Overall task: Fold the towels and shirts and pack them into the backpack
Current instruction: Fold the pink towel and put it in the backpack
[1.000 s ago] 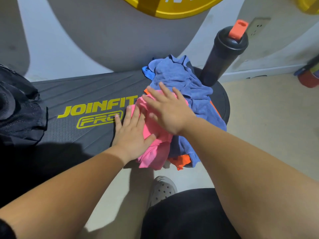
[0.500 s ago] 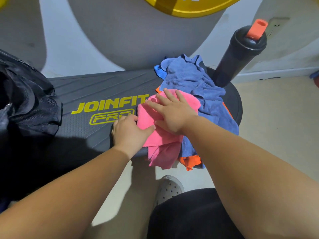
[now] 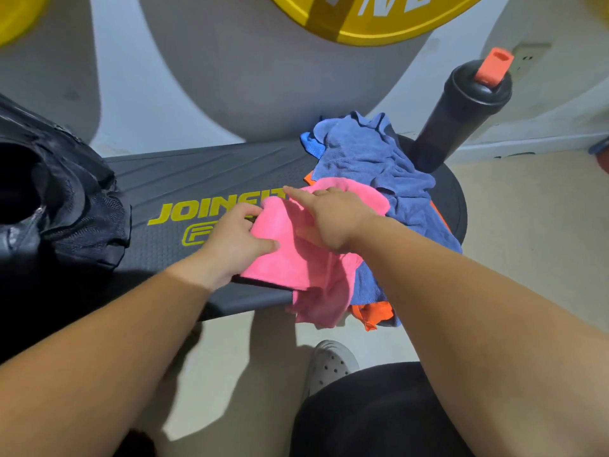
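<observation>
One fluffy pink towel (image 3: pixel 296 258), gripped by left hand (image 3: pixel 230 240).

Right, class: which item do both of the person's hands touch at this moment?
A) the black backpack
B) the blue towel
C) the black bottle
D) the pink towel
D: the left hand grips the near edge of the pink towel and the right hand rests on top of it, while the blue towel lies behind them.

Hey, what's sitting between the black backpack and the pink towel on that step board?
In the head view, only bare step board with yellow lettering lies between backpack and pink towel; the left hand grips the towel's left edge.
</observation>
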